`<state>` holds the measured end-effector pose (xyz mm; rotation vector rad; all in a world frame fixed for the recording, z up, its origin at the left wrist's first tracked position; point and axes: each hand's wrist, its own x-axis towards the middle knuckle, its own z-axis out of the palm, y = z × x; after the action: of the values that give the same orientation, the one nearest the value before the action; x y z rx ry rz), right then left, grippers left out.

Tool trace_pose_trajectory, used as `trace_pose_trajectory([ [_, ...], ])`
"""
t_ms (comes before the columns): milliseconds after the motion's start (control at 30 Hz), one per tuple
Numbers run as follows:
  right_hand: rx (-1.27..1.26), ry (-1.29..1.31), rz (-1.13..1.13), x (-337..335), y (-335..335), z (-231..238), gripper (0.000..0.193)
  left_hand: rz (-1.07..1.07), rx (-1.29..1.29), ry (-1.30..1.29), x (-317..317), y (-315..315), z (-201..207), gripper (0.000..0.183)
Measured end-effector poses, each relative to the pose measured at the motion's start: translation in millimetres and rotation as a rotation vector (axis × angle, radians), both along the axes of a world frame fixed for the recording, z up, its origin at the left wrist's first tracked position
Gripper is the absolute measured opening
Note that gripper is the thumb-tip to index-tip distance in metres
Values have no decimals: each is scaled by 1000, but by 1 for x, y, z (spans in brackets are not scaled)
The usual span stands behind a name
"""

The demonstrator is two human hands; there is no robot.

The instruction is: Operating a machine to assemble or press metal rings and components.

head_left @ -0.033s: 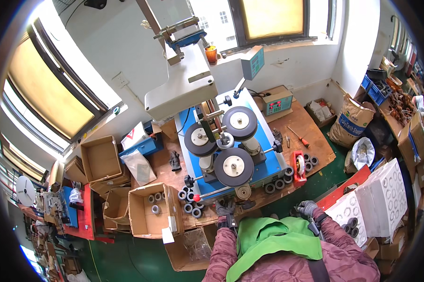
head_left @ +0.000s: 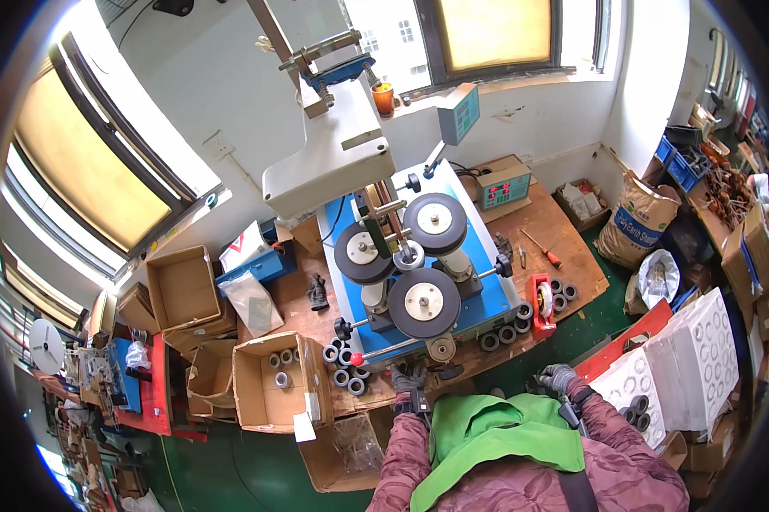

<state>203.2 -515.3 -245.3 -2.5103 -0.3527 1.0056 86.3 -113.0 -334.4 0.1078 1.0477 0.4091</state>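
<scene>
Grey gloves cover both of my hands. My left hand is at the front edge of a blue-topped machine, fingers stretched out and apart, with nothing visible in them. Off to the right, away from the bench, my right hand has curled fingers; what they hold, if anything, is hidden. A light-coloured ring sits amid the machine's three black wheels, of which the front wheel is nearest to me. Dark ring-shaped parts lie in a group beside my left hand.
A cardboard box with several rings stands left of the machine. More dark rings, a red tape dispenser and a screwdriver lie on the right. White trays stand at far right; a control box sits behind.
</scene>
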Motion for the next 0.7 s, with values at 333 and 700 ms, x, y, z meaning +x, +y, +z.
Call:
trace_pose_trajectory([
  [333,-12,-5,5,1,1,5,24,7,-33,19,2,-1,1,48],
  [700,0,30,-8,2,-5,-11,26,35,-18,-26,1,-2,1,49],
])
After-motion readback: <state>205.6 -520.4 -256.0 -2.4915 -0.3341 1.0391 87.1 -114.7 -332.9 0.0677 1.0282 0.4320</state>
